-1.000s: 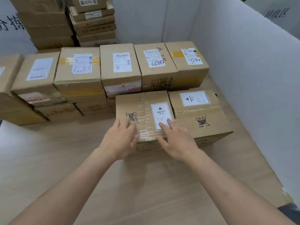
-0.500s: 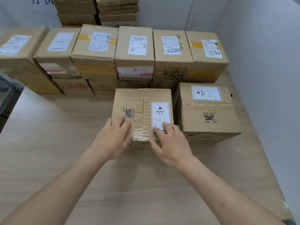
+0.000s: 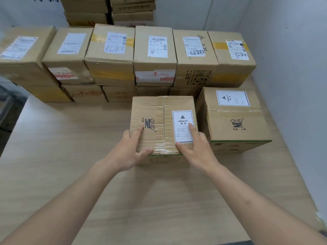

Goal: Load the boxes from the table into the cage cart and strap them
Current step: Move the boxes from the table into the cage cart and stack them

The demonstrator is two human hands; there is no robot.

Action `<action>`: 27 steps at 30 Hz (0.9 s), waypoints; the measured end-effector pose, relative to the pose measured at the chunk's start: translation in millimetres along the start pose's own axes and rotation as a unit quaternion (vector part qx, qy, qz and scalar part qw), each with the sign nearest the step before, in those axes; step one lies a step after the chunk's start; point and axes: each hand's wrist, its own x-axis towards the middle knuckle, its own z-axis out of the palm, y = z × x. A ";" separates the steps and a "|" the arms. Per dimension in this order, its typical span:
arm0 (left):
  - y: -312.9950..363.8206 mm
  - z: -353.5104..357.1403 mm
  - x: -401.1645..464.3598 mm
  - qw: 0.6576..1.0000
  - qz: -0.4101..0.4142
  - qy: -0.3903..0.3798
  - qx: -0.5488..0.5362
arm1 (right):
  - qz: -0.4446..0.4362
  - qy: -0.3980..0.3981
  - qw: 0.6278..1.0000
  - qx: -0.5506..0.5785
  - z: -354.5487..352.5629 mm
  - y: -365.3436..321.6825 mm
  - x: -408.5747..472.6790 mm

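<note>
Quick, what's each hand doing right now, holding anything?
Left hand: grips the near-left corner of the HEAVY-labelled box, thumb on top.
Right hand: fingers laid fairly straight on the same box's top, over its label; not gripping.

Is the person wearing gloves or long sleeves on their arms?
No. The left hand and right hand are both bare, with no gloves, rings or watch showing. Both forearms are bare too, all the way to the picture's bottom edge, so no sleeves appear.
</note>
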 end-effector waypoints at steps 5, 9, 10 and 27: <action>-0.2 -22.6 0.4 1.000 0.023 0.003 0.000 | 0.013 0.033 0.999 0.017 -0.2 -17.4 -8.3; 4.4 -48.6 -14.0 0.999 0.049 0.023 0.007 | -0.006 0.054 0.998 0.030 -9.6 -37.8 -20.2; 6.4 -54.6 -19.7 0.998 0.053 0.029 0.008 | -0.013 0.060 0.998 0.032 -12.5 -43.1 -24.1; 27.5 -43.0 -196.9 0.981 0.034 0.192 -0.017 | -0.186 0.073 0.980 0.006 -36.6 -80.7 -145.0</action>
